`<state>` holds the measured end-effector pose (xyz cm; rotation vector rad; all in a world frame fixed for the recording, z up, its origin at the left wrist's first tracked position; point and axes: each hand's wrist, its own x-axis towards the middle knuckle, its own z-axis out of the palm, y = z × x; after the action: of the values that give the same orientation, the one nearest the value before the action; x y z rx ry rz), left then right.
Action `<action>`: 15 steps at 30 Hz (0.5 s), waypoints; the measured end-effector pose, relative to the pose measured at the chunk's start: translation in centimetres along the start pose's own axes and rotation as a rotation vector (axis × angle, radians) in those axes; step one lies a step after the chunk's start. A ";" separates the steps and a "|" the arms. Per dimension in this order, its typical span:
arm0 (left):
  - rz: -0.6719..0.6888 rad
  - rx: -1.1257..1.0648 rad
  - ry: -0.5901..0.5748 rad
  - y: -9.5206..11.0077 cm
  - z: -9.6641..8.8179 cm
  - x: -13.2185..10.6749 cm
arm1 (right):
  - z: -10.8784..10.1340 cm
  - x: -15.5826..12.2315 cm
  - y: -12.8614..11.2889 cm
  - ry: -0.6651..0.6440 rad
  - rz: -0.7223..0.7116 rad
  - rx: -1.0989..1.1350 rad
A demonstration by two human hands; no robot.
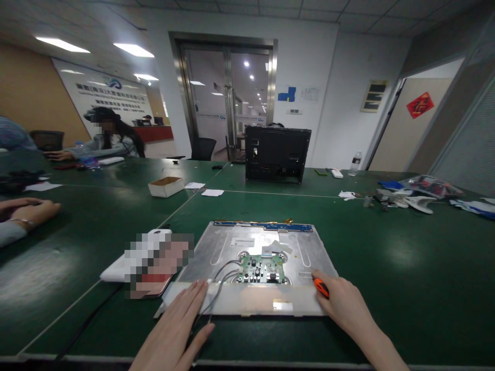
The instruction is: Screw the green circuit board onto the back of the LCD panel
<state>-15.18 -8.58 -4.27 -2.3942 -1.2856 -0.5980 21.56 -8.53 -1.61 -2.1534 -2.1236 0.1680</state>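
A flat silver metal panel lies on the green table in front of me, back side up, with a small green circuit board in its middle and grey wires running off toward me. My left hand lies flat and open on the panel's near left corner, over the wires. My right hand rests at the near right corner, closed around an orange-handled tool, probably a screwdriver; only its handle shows.
A white device and a phone lie left of the panel. A black monitor housing stands behind, with a small cardboard box. Clutter sits far right. Another person's hands rest at left; a seated person beyond.
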 end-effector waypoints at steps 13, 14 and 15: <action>0.029 0.038 0.006 0.3 0.1 -0.1 | -0.4 -0.1 0.1 -0.048 0.041 0.074; 0.032 0.037 0.009 0.3 0.2 -0.1 | -0.4 -0.1 0.2 -0.051 0.048 0.075; 0.034 0.031 0.008 0.4 0.2 -0.2 | -0.4 -0.2 0.4 -0.053 0.053 0.075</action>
<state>-14.89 -8.83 -4.59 -2.3811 -1.2387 -0.5725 21.99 -8.70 -1.29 -2.1877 -2.0533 0.3076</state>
